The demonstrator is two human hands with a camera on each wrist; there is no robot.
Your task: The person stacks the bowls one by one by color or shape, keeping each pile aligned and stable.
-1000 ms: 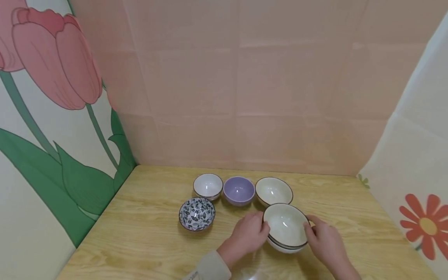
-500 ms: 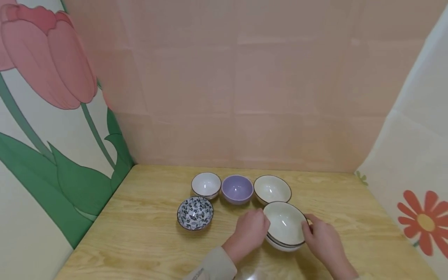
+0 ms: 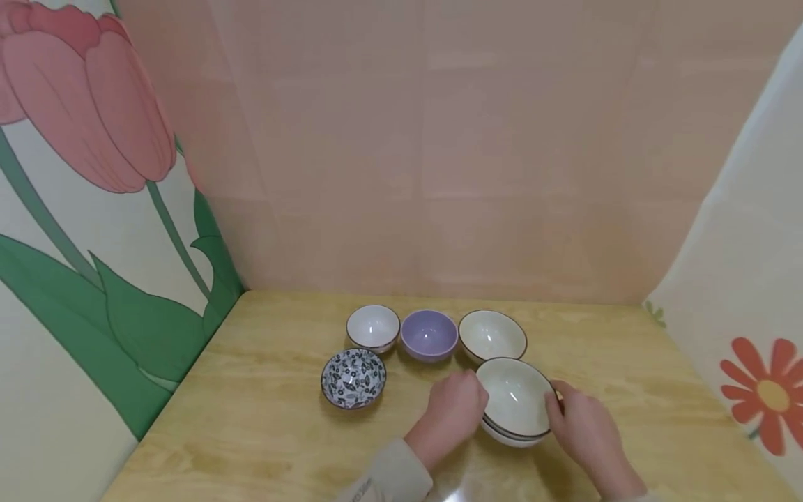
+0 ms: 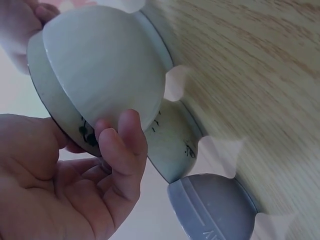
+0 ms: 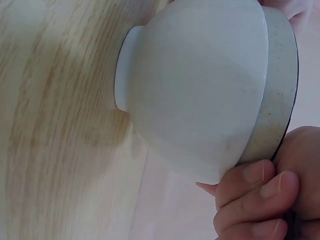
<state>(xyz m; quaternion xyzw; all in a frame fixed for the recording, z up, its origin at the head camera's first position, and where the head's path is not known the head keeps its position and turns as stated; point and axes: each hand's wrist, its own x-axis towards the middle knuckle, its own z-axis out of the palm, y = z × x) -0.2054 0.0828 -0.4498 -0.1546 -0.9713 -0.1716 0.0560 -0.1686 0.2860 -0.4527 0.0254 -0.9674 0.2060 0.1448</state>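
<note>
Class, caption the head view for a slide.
Left hand and right hand hold a round, dark-rimmed cream bowl nested in a white bowl at a wood-grain table.

Pretty busy wood-look surface (image 3: 251,439)
White bowl (image 3: 373,326), purple bowl (image 3: 429,335), cream bowl (image 3: 492,335) in back; patterned bowl (image 3: 354,378), bowl stack (image 3: 514,397) nearer.

No words can be read for sure. Small dark letters on the sleeve (image 3: 396,468), back behind the left hand's (image 3: 453,410) grip, are too blurry, and past that grip the purple bowl (image 4: 217,202) has letter-like marks, partly cut off.
</note>
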